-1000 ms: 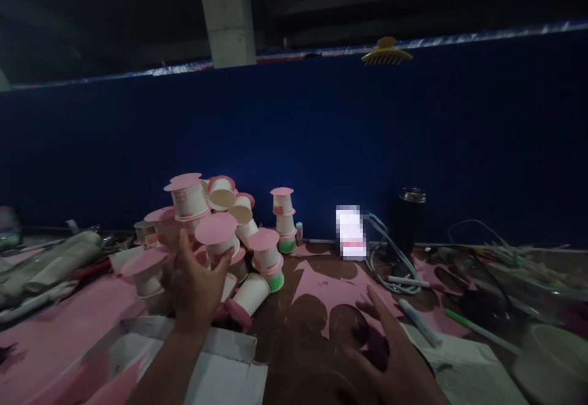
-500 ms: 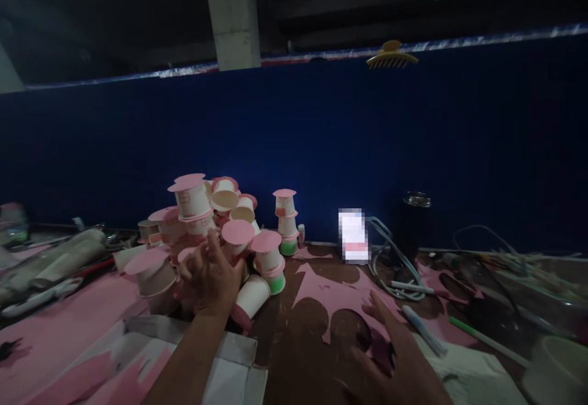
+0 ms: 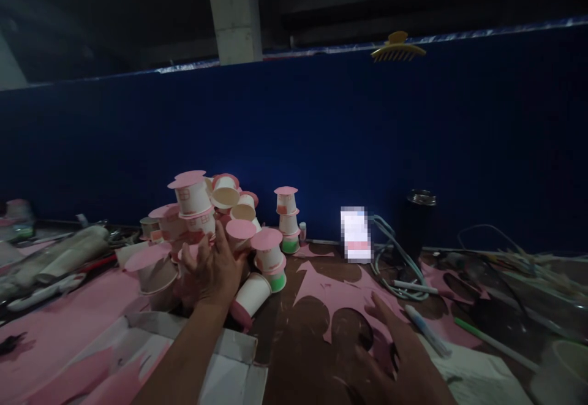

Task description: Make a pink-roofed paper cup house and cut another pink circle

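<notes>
Left hand [image 3: 212,270], fingers spread, presses the apparently empty pink-lidded cups [image 3: 215,224]; right hand [image 3: 399,356] rests flat, released.

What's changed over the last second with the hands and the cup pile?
The left hand carried its pink-lidded cup forward into the cup pile and now rests against it, fingers spread. The right hand stayed flat on the table by the pink paper scrap. The pile looks undisturbed.

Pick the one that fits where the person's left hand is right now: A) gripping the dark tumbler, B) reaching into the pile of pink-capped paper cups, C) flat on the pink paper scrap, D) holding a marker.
B: the left hand is spread open against the cup pile, fingers among the capped cups.
</notes>
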### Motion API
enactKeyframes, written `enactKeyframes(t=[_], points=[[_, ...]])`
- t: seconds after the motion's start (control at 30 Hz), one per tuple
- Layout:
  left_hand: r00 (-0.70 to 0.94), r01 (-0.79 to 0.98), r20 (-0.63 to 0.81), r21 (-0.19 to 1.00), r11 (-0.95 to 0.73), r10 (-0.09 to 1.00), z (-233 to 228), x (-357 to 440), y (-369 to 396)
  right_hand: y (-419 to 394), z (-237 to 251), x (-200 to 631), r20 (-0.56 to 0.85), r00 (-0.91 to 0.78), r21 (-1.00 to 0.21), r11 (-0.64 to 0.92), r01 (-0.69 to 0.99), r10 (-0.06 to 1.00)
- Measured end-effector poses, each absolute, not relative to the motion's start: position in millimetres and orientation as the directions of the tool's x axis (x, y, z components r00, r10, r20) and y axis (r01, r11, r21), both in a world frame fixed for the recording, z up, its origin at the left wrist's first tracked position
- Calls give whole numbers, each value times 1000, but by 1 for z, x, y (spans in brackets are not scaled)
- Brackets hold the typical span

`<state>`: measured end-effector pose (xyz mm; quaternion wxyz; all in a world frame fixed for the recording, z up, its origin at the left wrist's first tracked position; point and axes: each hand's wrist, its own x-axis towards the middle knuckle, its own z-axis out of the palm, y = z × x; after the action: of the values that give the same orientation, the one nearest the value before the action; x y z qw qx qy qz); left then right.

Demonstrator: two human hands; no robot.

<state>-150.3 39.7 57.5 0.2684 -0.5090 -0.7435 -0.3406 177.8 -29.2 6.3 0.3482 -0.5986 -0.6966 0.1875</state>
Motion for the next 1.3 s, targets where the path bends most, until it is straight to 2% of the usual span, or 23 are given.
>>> enactKeyframes(t=[0.47,0.83,1.3], points=[[-330,919,752,118,376,571,56,-154,34,-29,3,179,262,-73,-619,226,753,962],[-285,899,797,30,437,532,65,-149,29,-27,1,183,267,-82,-636,240,734,960],[-256,922,779,18,388,573,71,-145,19,-26,-4,185,312,-107,-631,290,719,944]])
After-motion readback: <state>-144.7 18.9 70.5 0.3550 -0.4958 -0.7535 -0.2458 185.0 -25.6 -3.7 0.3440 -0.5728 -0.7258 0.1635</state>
